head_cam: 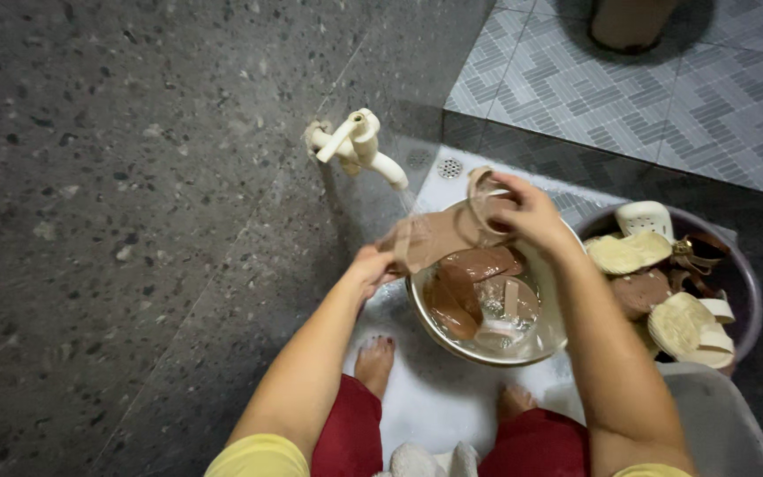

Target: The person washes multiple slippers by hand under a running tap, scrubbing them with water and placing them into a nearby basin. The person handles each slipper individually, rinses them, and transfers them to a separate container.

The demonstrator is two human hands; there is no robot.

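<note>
Two hands held one brown sandal [434, 237] under the thin stream from the cream tap [353, 141], just above the steel bowl [487, 353] that stood below and to the right of that tap. The left hand [371, 265] pinched the sandal's near end, fingers closed on its edge; the right hand [527, 212] closed around the far end by the strap loop [479, 199], which stood up below the tap's spout.

Wet and soapy-looking, the sandal would probably be slippery, light and fairly flexible along the sole, so a hold at both ends, as here, seemed the surest; the strap looked a weaker place to pull.

More brown soles [474, 265] lay in the water inside the bowl. Right of the bowl, farther from the tap, a dark basin [748, 283] held a heap of cream and brown sandals [655, 291]. Bare feet [374, 358] rested on the wet white floor [426, 397] below the bowl.
</note>
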